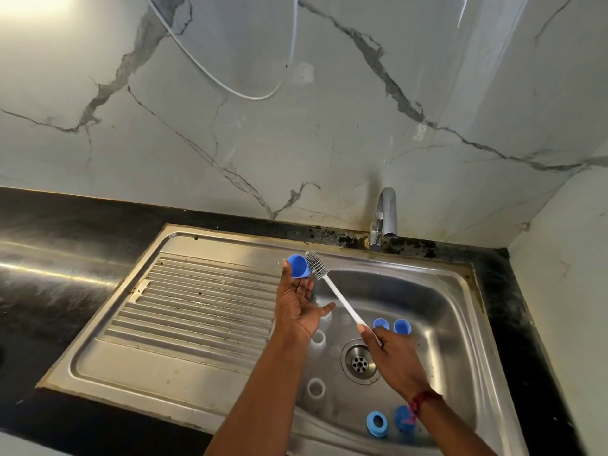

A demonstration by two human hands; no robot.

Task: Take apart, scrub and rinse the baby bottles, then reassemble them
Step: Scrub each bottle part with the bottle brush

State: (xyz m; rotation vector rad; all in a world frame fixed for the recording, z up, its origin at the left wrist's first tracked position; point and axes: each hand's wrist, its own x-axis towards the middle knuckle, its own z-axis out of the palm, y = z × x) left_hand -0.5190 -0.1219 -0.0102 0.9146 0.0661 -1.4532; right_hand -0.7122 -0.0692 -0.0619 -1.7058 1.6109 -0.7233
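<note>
1. Over the seam between drainboard (204,301) and basin: left hand (297,311), palm up, fingers bent round a blue cap (297,266) at their tips, thumb spread off to the right and clear of it.
2. Blue cap tilted, open mouth up and to the left, raised above the sink (460,291), touching only those fingers.
3. Lower right, over the basin: right hand (393,357), curled round the end of a white handle, forefinger laid along it, a red thread (424,398) at the wrist.
4. On that handle, a bottle brush (335,296) slanting up and left, its grey bristle head just right of the held cap and outside its mouth; touching or apart, impossible to tell.
5. Down in the basin, just beyond the right hand: two other blue caps (381,324), side by side.
6. Near the front wall of the basin: a blue ring (377,422), and just right of it a second blue piece (402,417), partly hidden behind the right wrist.
7. In the left part of the basin: clear bottles (317,340), mouths up, one below the left hand, one nearer the front, a third half covered by the thumb.
8. Between bottles and right hand: the drain (360,362).
9. At the back rim, a chrome tap (383,218); around the sink, a black counter (65,241); behind, a veined wall (329,143) with a white hose (230,87) looped across it.
</note>
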